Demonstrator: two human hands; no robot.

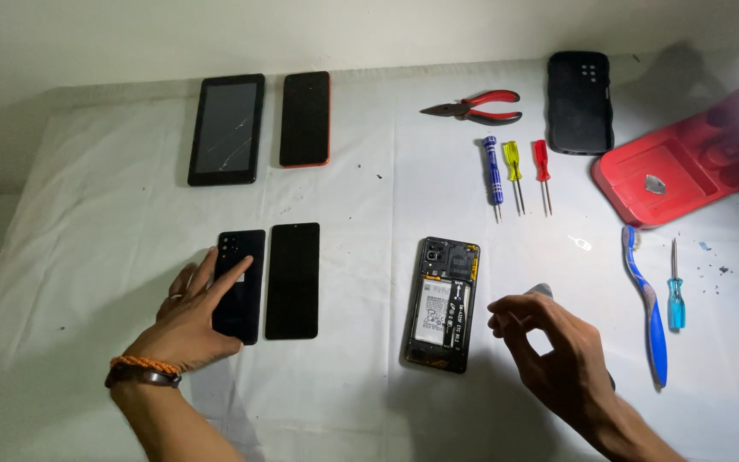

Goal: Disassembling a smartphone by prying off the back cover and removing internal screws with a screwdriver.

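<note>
1. The left hand (188, 321) lies flat and open, fingers spread, on a black slab-shaped phone back cover with camera holes (239, 285); the forefinger presses its upper half. It grips nothing, it only holds the cover down against the cloth.
2. The right hand (558, 355) hovers above the table with thumb and fingers curled loosely toward each other. Something small and grey (542, 291) shows just behind the knuckles; whether the hand holds it I cannot tell.
3. The cover looks thin, light, stiff and smooth, so it would likely slide on cloth; the long edges seem the safest place to pinch it.
4. Just beside it, to the right, lies a black glass screen panel (292, 281), probably brittle and best lifted by its edges.
5. Between the two hands rests an opened black smartphone with battery and boards exposed (442, 304); its innards look delicate, its frame the firm part to take.
6. Farther off lie a cracked black tablet (227, 128), red-handled pliers (476, 108), three small screwdrivers (515, 171), a blue toothbrush (647, 299) and a red plastic tray (677, 171).
7. All sits on a white cloth-covered table (96, 222) against a pale wall, lit harshly by a lamp at the right.
</note>
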